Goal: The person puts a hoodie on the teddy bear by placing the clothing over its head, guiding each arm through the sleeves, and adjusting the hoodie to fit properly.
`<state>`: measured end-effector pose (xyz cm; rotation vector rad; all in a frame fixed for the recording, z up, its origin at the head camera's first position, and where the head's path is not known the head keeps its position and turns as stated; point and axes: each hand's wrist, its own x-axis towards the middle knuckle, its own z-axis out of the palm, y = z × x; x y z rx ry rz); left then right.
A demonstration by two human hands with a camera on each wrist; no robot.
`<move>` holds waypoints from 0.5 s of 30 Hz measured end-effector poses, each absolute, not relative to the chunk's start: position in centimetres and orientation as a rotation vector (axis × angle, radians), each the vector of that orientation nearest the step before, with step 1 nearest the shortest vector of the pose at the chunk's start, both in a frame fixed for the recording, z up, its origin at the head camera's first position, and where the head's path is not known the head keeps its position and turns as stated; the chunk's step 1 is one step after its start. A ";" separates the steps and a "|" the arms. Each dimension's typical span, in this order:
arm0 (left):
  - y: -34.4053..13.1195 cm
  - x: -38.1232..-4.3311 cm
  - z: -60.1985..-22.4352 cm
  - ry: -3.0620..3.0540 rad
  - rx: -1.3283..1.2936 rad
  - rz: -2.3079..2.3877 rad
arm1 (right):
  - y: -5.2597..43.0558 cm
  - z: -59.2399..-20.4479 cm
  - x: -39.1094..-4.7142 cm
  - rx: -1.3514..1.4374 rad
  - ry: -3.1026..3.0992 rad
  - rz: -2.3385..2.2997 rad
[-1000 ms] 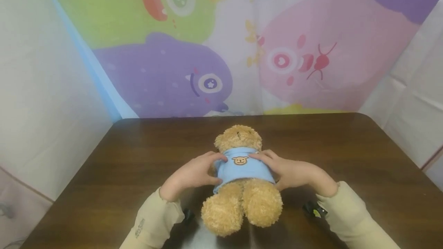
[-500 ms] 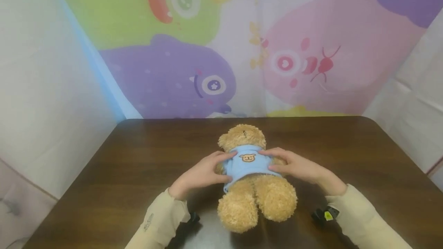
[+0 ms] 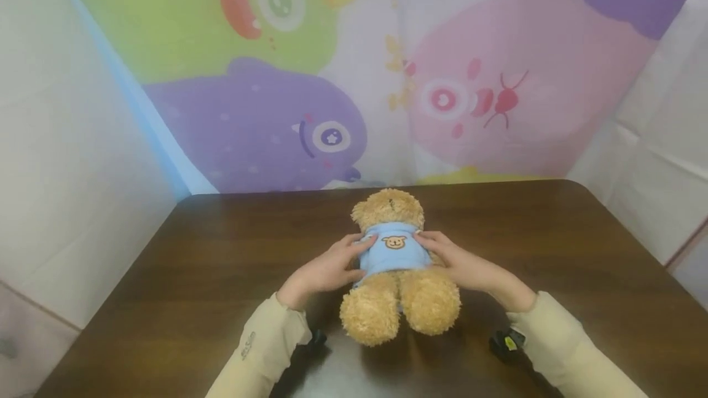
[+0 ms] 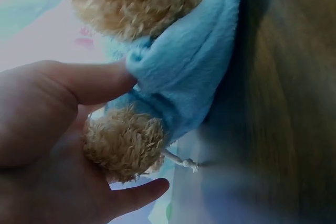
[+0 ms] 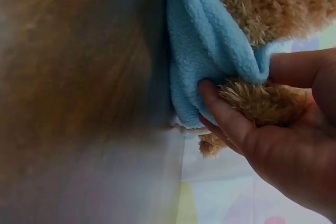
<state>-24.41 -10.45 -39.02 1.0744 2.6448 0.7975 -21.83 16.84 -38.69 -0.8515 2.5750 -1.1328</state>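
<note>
A tan teddy bear [image 3: 370, 315] in a light blue shirt [image 3: 381, 257] lies on its back on the dark wooden table, feet toward me. My left hand [image 3: 326, 266] holds its left-hand side in the head view. In the left wrist view the thumb is at the shirt hem, and the bear's furry arm [image 4: 126, 142] lies between thumb and fingers. My right hand [image 3: 470, 266] grips the other side; its thumb and fingers close about the shirt and other arm [image 5: 268, 100] in the right wrist view. Some fingertips are hidden behind the bear.
The dark table [image 3: 221, 250] reaches back to a cartoon-printed curtain [image 3: 265, 121]. White panels [image 3: 88, 109] flank it at left and right. A pale knotted cord [image 4: 181, 160] hangs out by the shirt. Dark wrist devices [image 3: 506, 344] sit beneath the sleeves.
The bear has shifted slightly right and farther from me, both hands moving with it. The right thumb has gone from the shirt front to lower by the hem. The head view has shifted a little.
</note>
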 end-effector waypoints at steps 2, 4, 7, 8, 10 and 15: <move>-10.7 -24.7 -39.0 2.594 1.070 0.800 | 16.9 -38.6 -22.1 -0.836 2.536 -1.144; -10.8 -24.9 -39.1 2.556 1.079 0.818 | 17.0 -38.6 -22.2 -0.805 2.493 -1.164; -11.0 -24.9 -39.4 2.488 1.084 0.920 | 17.3 -38.8 -22.0 -0.779 2.486 -1.180; -11.1 -24.9 -39.5 2.467 1.087 0.961 | 17.4 -38.9 -21.9 -0.786 2.508 -1.171; -11.4 -24.9 -39.6 2.434 1.093 1.058 | 17.7 -38.8 -21.8 -0.796 2.554 -1.170; -12.0 -25.2 -39.5 2.486 1.036 1.272 | 18.5 -38.1 -21.7 -0.748 2.677 -1.234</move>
